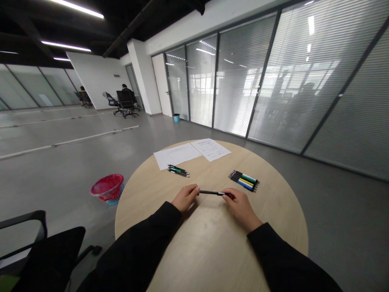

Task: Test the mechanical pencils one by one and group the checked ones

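Note:
A black pen [211,192] is held level between my two hands, just over the near middle of the round wooden table [209,251]. My left hand [186,197] pinches its left end between thumb and fingers. Closed on the right end is my right hand [240,205], whose fingers partly hide that end. Beyond my left hand lies a small group of black pens [178,170], one with a green part. Past my right hand, several pens [244,181] with green, white, yellow and blue barrels lie side by side in a slanted row.
Two printed paper sheets [178,155] lie at the table's far edge. On the floor to the left stands a red-lined waste basket [107,188]. A black office chair [45,251] is at the lower left. Far back, a person [129,92] sits among chairs.

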A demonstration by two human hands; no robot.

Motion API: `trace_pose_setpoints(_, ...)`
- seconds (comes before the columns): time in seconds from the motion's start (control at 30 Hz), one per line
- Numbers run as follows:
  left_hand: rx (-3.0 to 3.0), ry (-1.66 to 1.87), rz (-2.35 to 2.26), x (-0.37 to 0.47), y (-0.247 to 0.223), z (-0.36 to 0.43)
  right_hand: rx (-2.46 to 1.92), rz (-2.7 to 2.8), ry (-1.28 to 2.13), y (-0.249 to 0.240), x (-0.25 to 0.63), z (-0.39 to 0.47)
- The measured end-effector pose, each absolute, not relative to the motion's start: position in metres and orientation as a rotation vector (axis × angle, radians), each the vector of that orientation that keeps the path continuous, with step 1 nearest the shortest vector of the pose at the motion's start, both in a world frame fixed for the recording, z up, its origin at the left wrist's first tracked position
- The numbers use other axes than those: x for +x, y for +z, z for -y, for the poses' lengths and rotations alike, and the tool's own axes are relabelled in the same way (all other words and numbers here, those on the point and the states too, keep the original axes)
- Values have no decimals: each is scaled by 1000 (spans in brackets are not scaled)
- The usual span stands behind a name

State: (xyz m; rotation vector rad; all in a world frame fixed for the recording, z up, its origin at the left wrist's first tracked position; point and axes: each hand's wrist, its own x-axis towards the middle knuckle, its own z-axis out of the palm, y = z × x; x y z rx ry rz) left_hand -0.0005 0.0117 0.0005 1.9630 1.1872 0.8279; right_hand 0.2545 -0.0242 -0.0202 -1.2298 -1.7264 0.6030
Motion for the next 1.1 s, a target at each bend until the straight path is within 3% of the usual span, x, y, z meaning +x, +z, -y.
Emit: trace_pose_setpoints(1.1, 1694, 1067, -1074, 0, -5, -16, -1246, 1531, 600, -31, 270, 11)
